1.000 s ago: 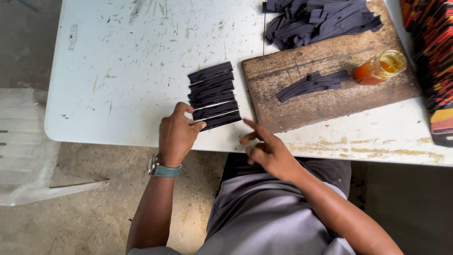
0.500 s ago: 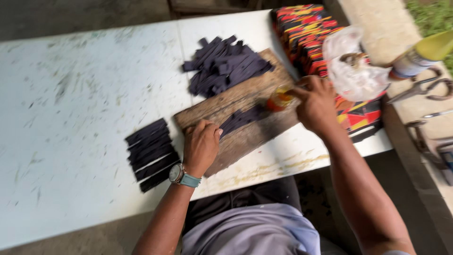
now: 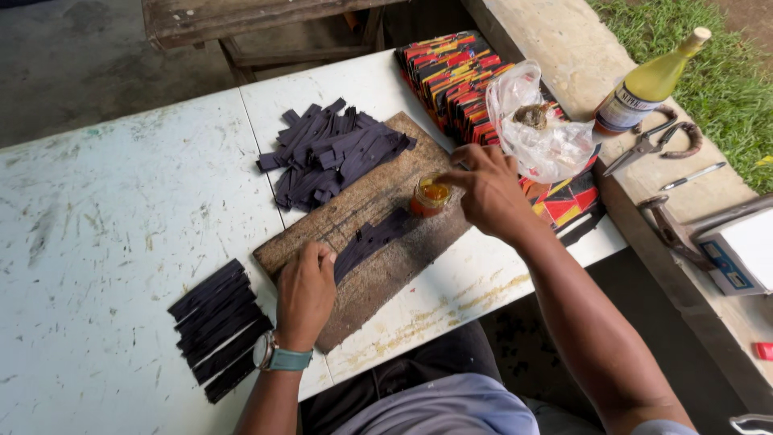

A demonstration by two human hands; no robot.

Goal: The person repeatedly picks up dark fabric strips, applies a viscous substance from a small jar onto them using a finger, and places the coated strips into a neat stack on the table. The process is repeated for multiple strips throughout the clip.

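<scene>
A white table (image 3: pixel 121 209), scuffed and paint-flecked, fills most of the head view. Past its 1 o'clock corner runs a concrete ledge (image 3: pixel 564 48), with grass (image 3: pixel 725 72) beyond it at 2 o'clock.

On the table, just right of centre, lies a worn wooden board (image 3: pixel 378 278), set diagonally. At the board's 11 o'clock end a loose heap of dark strips (image 3: pixel 330 153) spills onto the table. At 1 o'clock from the board stands a stack of red, yellow and black pieces (image 3: pixel 451 76), and a clear plastic bag (image 3: pixel 539 137) rests on that stack. At 8 o'clock from the board, a neat row of dark strips (image 3: pixel 217 322) lies flat on the table.

The left hand (image 3: pixel 304 294), with a watch (image 3: pixel 270 354) at the wrist, rests palm down on the board's near left part, fingers curled; whether it grips anything I cannot tell. Just beside it at 2 o'clock lies a small bundle (image 3: pixel 374 240) of strips on the board.

The right hand (image 3: pixel 487 193) is at the board's 2 o'clock edge, fingers pinched together right at the rim of a small jar (image 3: pixel 429 196) of orange stuff standing on the board. What the fingertips hold, if anything, is hidden.

On the ledge at 3 o'clock: a bottle (image 3: pixel 644 84) of yellow liquid, lying tilted, pliers (image 3: pixel 644 145) just below it, a nail (image 3: pixel 692 175), and a box (image 3: pixel 741 250).
</scene>
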